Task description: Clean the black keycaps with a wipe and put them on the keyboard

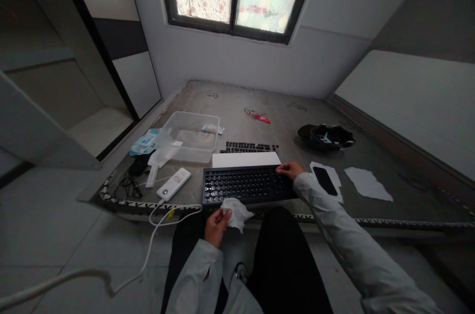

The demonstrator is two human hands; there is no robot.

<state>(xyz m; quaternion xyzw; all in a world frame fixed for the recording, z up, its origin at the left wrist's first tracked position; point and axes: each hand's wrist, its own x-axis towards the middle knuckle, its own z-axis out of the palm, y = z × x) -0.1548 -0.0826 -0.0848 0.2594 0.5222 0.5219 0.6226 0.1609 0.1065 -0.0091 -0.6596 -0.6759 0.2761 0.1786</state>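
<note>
At the bed's (228, 93) six o'clock edge sits the keyboard (241, 183), probably for easy reach. Left hand (216, 228) pinches a white tissue (237, 213) by one end, presumably leaving the rest floppy; right hand (294, 170)'s at the keyboard's two o'clock corner, maybe steadying it, can't tell if gripping.

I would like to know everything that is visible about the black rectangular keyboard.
The black rectangular keyboard looks like plastic, with rows of small, pale-edged squares; whether keycaps cover them is too small to tell. It lies flat, long side toward the person, at the near edge of a grey mattress-like surface, just before a flat white strip. The right hand rests at its far right part. A crumpled white tissue in the left hand overlaps its front edge in view.
</note>
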